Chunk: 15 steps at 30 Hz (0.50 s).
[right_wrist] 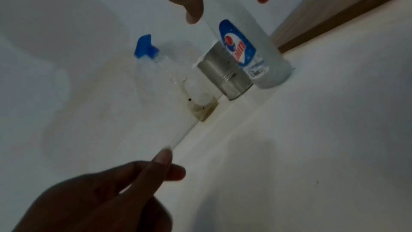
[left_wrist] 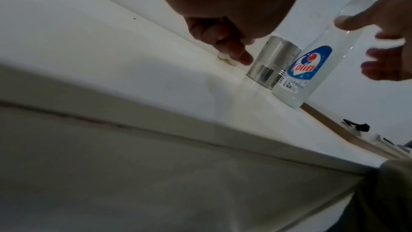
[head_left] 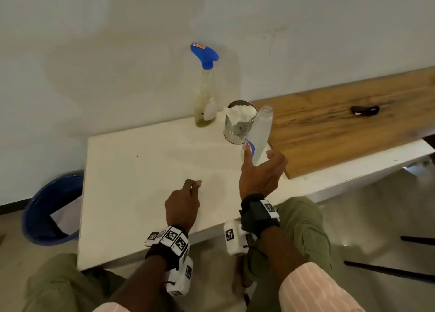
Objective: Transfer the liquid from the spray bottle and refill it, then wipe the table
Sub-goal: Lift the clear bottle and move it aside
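Note:
A clear spray bottle (head_left: 205, 95) with a blue trigger head stands at the back of the white table (head_left: 141, 170), against the wall; a little yellowish liquid sits in its base. Right of it stands an open clear bottle (head_left: 261, 132) with a blue and red label, holding whitish liquid. My right hand (head_left: 257, 156) is spread around this bottle's lower part, thumb on its left side, fingers apart from its right side (left_wrist: 379, 55). My left hand (head_left: 194, 185) hovers over the table's middle, loosely curled and holding nothing. A metal tin (head_left: 239, 128) stuffed with white cloth (head_left: 242, 113) stands between the bottles.
A wooden board (head_left: 353, 123) lies on the table to the right, with a small black object (head_left: 364, 110) on it. A blue bin (head_left: 47, 208) stands on the floor to the left. My knees are under the table's near edge.

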Tool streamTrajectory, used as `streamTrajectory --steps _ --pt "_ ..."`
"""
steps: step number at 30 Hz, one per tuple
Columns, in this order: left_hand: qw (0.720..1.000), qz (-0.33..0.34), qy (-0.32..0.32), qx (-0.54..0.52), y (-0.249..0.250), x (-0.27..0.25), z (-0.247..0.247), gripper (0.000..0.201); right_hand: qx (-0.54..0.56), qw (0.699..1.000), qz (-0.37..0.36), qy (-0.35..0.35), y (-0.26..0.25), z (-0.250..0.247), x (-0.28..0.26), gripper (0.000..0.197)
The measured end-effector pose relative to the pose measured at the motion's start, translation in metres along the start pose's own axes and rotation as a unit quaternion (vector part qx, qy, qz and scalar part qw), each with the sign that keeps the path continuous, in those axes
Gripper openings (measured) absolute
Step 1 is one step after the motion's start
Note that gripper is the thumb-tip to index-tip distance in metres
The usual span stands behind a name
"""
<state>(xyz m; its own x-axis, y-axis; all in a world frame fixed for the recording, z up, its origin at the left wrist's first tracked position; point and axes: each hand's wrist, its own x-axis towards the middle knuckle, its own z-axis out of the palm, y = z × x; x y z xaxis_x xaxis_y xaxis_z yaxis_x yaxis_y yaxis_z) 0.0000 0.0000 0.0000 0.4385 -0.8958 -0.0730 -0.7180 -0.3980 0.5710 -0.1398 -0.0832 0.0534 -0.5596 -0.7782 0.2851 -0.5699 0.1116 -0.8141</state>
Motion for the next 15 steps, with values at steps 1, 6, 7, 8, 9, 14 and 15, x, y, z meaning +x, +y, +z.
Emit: streamTrajectory --steps 1,6,7,8,9,14,15 --pt "1.000 -0.002 0.007 -0.013 0.005 0.000 0.002 0.036 -0.002 1.000 0.027 0.003 -0.001 -0.001 0.007 0.070" --pt "0.999 -0.033 0.001 -0.013 0.014 0.004 0.000 0.051 -0.012 0.995 0.041 -0.089 0.002 0.009 0.032 0.083" --pt "0.999 -0.040 0.001 -0.001 0.010 0.005 -0.001 0.057 -0.011 0.993 0.033 -0.110 0.003 0.011 0.035 0.077" --pt "0.999 -0.046 -0.001 0.011 0.003 0.007 0.000 0.061 -0.014 0.992 0.024 -0.122 0.006 0.014 0.037 0.071" --pt "0.998 -0.052 0.002 0.021 -0.003 0.008 0.000 0.064 -0.018 0.991 0.021 -0.128 0.008 0.016 0.039 0.066" --pt "0.996 -0.080 0.012 0.039 -0.025 0.008 -0.009 0.064 -0.025 0.990 -0.012 -0.136 0.013 0.020 0.044 0.049" --pt "0.996 -0.084 0.014 0.038 -0.029 0.008 -0.010 0.061 -0.025 0.989 -0.021 -0.142 0.012 0.020 0.042 0.049"
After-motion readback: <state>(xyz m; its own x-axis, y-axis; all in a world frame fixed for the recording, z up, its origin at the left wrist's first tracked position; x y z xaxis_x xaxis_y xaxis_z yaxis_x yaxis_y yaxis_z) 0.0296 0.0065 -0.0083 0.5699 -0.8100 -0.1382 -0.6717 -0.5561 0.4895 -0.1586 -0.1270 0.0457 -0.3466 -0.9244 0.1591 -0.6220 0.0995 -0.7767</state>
